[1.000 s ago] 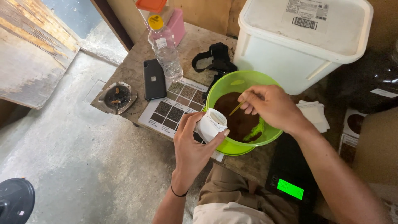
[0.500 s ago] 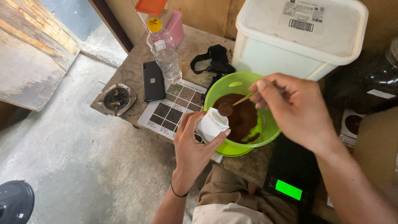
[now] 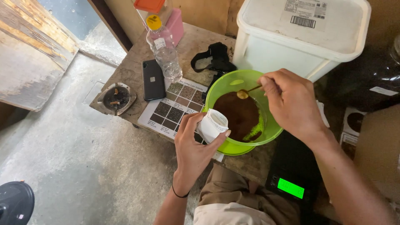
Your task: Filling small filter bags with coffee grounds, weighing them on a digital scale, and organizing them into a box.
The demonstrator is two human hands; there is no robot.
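Observation:
My left hand [image 3: 193, 146] grips a small white paper packet [image 3: 213, 124], held open at the near left rim of a lime-green bowl [image 3: 268, 130]. The bowl holds brown ground powder [image 3: 241, 116]. My right hand [image 3: 291, 102] pinches the handle of a small gold spoon [image 3: 246, 92], whose empty-looking bowl hovers over the far side of the powder. A black scale [image 3: 293, 179] with a lit green display sits near my right forearm.
A large white lidded tub [image 3: 300, 33] stands behind the bowl. On the wooden table lie a colour sample chart [image 3: 173, 109], black phone [image 3: 152, 79], water bottle [image 3: 162, 48], ashtray [image 3: 117, 98] and black strap [image 3: 214, 58]. Concrete floor spreads to the left.
My right hand lifted a spoonful of powder out of the bowl to the packet, then drew the spoon back over the far side of the bowl. The left hand kept still.

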